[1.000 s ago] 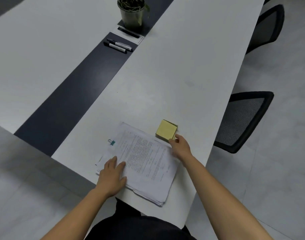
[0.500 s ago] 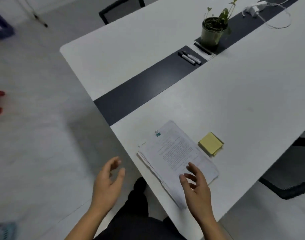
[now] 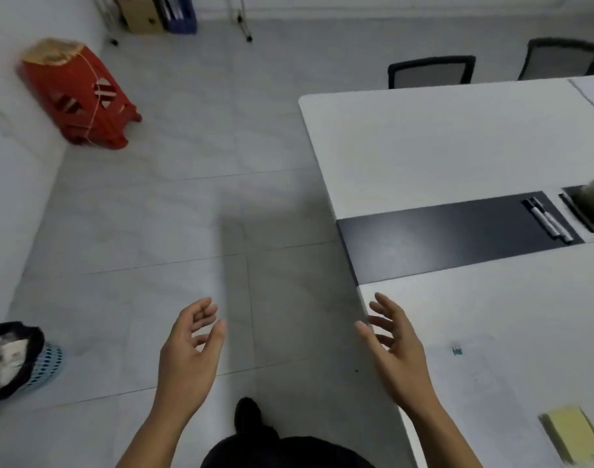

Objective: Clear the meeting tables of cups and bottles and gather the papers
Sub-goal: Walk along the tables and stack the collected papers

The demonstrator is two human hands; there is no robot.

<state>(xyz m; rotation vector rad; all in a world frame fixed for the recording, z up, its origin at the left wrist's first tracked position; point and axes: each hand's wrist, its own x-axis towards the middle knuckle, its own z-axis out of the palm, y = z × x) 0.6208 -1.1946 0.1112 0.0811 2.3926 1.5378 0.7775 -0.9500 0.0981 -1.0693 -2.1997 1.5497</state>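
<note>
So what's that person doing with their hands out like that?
The person is tidying a meeting room. Right now the left hand and the right hand are both open and hold nothing. The left is over the floor, the right over the edge of the white table. A blurry stack of papers and a yellow sticky pad lie on the table, untouched.
</note>
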